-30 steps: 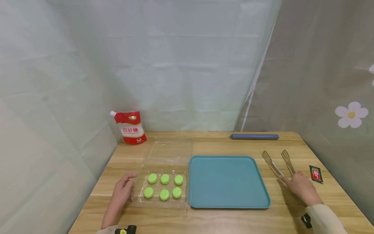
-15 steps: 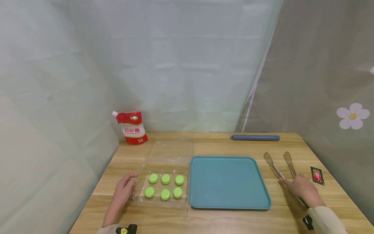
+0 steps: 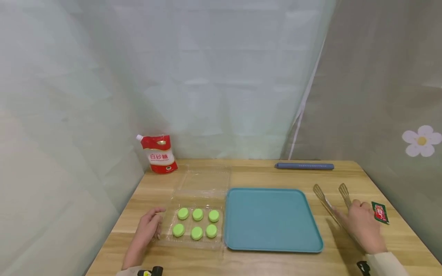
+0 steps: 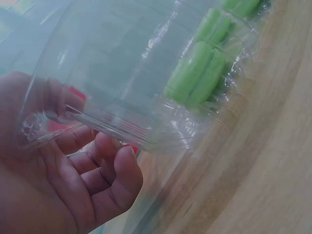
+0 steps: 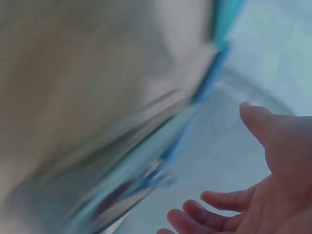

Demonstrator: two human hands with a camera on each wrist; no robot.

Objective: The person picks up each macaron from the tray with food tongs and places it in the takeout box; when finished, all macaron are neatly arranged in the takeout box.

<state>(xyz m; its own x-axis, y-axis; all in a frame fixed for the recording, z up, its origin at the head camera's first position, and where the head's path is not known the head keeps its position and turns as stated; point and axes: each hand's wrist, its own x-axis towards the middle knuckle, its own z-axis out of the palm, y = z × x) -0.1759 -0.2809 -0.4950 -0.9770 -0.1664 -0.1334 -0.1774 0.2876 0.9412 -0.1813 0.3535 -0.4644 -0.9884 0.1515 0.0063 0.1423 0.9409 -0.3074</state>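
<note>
My left hand (image 3: 146, 228) grips the left rim of a clear plastic clamshell box (image 3: 165, 237) that lies with its lid open. In the left wrist view, curled fingers (image 4: 105, 178) meet the box's edge, and part of the hand shows through the plastic. Inside sit several green macarons (image 3: 198, 214) in two rows. On the right, metal food tongs (image 3: 322, 197) lie on the table with their slotted ends spread apart. My right hand (image 3: 364, 226) is over the tongs, and in the right wrist view its fingers (image 5: 229, 200) and thumb are spread with nothing between them.
A blue tray (image 3: 272, 220) lies between the box and the tongs. Behind stand a red-and-white sugar pouch (image 3: 160, 155) at left and a blue rod-like item (image 3: 304, 166) at right. A small green-and-red packet (image 3: 380, 212) lies near the right edge. Curtains surround the wooden table (image 3: 255, 264).
My right hand has let go of the tongs and shifted to the right, closer to the packet. The left hand stays at the box. The whole head view has drifted slightly.
</note>
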